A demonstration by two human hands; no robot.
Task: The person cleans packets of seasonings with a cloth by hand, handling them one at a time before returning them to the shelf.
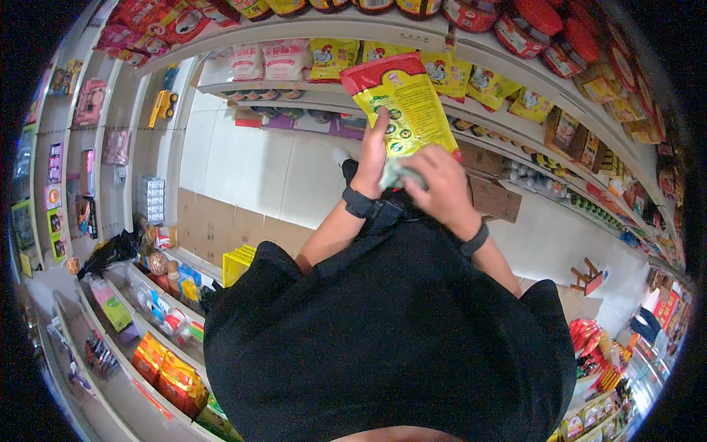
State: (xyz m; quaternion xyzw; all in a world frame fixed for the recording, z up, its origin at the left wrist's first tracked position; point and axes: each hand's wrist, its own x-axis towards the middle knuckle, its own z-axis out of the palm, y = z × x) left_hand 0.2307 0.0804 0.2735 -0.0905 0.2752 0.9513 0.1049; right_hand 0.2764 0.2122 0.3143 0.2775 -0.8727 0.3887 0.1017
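My left hand (372,156) grips a yellow and red food packet (403,103) by its lower left edge and holds it up in front of the shelves. My right hand (440,184) presses a crumpled pale green cloth (398,174) against the packet's lower end. Both wrists wear black bands. My black shirt fills the lower middle of the view.
Shelves curve around me: matching yellow packets (492,87) and red jars (526,29) on the right, white bags (265,59) at the back, bottles and orange packs (166,368) at lower left. A yellow basket (237,264) and flat cardboard (213,228) lie on the white floor.
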